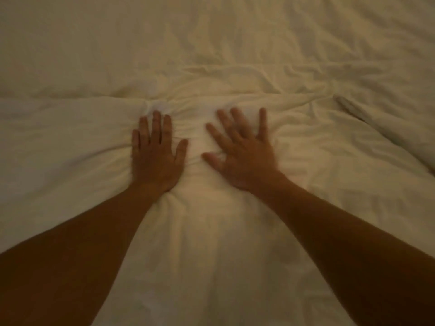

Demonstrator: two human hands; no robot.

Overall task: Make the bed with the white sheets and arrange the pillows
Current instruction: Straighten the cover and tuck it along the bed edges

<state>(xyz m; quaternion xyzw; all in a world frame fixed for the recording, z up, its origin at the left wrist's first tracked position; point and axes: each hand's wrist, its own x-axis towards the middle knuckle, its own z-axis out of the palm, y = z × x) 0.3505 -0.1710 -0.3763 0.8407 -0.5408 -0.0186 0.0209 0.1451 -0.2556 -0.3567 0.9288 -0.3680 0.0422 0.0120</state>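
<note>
A puffy white duvet [202, 231] fills the near half of the view, and its far edge runs across the middle. My left hand [156, 154] presses flat on it with straight fingers close together, bunching small creases around the palm. Just to its right, my right hand [242, 151] lies flat on the same duvet with the fingers spread wide. Beyond the duvet's edge, a wrinkled white sheet [211, 43] covers the far part of the bed. No pillow is in view.
A fold of the white bedding [388, 123] rises at the right edge and slants down toward the lower right. Dim, warm light covers everything, and the bedding fills the whole view.
</note>
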